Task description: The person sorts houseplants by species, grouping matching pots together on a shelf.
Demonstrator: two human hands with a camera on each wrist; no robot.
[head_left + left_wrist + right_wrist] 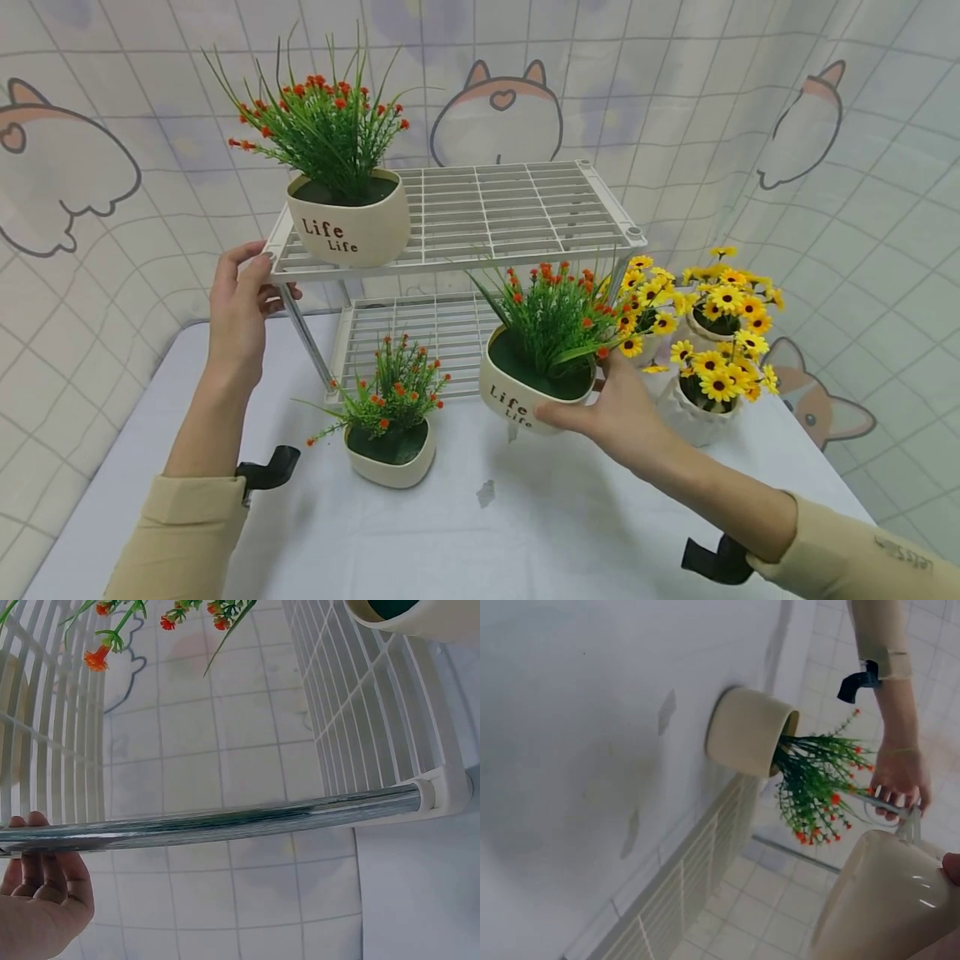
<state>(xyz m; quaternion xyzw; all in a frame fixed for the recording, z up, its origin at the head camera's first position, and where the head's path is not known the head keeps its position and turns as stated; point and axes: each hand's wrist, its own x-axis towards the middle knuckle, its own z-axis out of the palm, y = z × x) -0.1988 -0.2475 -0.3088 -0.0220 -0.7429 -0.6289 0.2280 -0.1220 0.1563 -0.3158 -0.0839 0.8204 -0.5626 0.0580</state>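
My left hand [242,304] grips the front left corner of a white two-tier wire rack [517,208]; its fingers curl round the metal post [247,825] in the left wrist view. My right hand [626,408] holds a cream pot lettered "Life Life" [498,392], with red-flowered greenery [558,321], above the table and before the lower tier. In the right wrist view, that held pot [892,900] shows its smooth side. A similar pot [360,225] stands on the top tier, at its left end. Another cream potted plant [393,458] stands on the table before the rack.
Several white pots with yellow flowers [720,383] stand on the table right of the rack. The table wears a white cloth [420,542]. Behind it hangs a checked curtain [652,100] with cartoon prints.
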